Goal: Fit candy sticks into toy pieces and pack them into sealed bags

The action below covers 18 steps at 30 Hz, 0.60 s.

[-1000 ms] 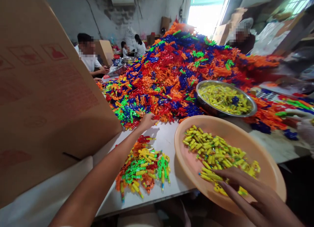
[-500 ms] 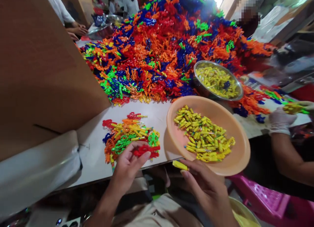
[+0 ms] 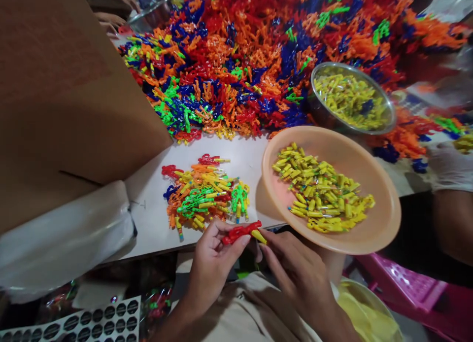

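Note:
My left hand (image 3: 218,256) is closed on a red plastic toy figure (image 3: 240,232), thumb on its near side. Between the fingertips of my right hand (image 3: 295,263) is a small yellow plastic piece (image 3: 259,237), tapered at the end. It meets the right end of the red figure; whether the two are joined I cannot tell. Just beyond my left hand lies a pile of red, orange, green and blue figures with yellow pieces (image 3: 201,196) on the white table (image 3: 148,233). Right of it, a peach plastic basin (image 3: 271,169) holds many more yellow pieces (image 3: 318,189).
A large heap of coloured figures (image 3: 229,76) covers the back. Behind the basin stands a metal bowl (image 3: 318,103) of yellow pieces. A cardboard box (image 3: 92,110) and plastic bag (image 3: 74,243) are at left. At right is a co-worker's gloved hand (image 3: 451,167), with a pink stool (image 3: 410,280) below.
My hands have come together, so the yellow piece now meets the red figure. The view has tilted down, and a sheet of black round stickers shows at lower left.

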### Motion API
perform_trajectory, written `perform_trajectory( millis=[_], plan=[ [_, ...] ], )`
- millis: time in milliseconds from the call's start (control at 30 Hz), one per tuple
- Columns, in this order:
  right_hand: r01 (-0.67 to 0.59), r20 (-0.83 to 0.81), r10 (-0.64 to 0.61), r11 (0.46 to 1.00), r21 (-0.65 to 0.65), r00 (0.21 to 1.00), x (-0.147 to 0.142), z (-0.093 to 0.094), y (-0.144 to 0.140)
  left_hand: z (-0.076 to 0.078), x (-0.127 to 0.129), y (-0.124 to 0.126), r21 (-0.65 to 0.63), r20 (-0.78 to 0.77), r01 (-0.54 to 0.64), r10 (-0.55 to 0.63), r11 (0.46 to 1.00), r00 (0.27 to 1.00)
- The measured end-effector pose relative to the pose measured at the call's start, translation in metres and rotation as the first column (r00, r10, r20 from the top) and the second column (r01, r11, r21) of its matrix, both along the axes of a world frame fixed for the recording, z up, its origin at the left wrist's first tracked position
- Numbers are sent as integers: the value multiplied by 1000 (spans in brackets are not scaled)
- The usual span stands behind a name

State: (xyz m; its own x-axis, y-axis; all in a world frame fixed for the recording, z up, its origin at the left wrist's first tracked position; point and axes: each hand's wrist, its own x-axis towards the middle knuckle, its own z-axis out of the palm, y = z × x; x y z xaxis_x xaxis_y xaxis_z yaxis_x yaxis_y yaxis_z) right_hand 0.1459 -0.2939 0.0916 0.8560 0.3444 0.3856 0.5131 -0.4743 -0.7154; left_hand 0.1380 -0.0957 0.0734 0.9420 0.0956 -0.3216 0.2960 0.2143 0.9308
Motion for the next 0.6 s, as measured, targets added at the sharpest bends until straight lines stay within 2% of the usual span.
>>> perform_trajectory(
  millis=[100,167,267,367,433,500,567,600],
  plan=[
    [27,-53,-26,1000,15,998,1,-1,-1,3,-1,1,-29,20,19,-19,999,1000],
    [46,-187,-33,997,67,982,3,-4,-4,4,-1,5,-54,29,48,-46,997,999],
    [38,-449,33,988,148,893,7,-7,-9,3,-1,12,-113,26,115,-113,987,993],
    [9,-579,95,985,175,810,11,-8,-13,-1,0,21,-112,11,153,-152,982,988],
    [17,-567,68,990,143,821,11,-6,-17,-2,3,29,-43,1,130,-130,991,992],
    [47,-494,-5,996,73,870,13,-1,-23,0,11,42,86,7,59,-60,995,998],
    [87,-375,-87,996,-18,923,21,6,-35,2,22,60,253,54,-74,62,965,997],
    [106,-308,-125,991,-77,943,27,10,-43,3,28,70,330,103,-167,140,929,985]
  ],
)
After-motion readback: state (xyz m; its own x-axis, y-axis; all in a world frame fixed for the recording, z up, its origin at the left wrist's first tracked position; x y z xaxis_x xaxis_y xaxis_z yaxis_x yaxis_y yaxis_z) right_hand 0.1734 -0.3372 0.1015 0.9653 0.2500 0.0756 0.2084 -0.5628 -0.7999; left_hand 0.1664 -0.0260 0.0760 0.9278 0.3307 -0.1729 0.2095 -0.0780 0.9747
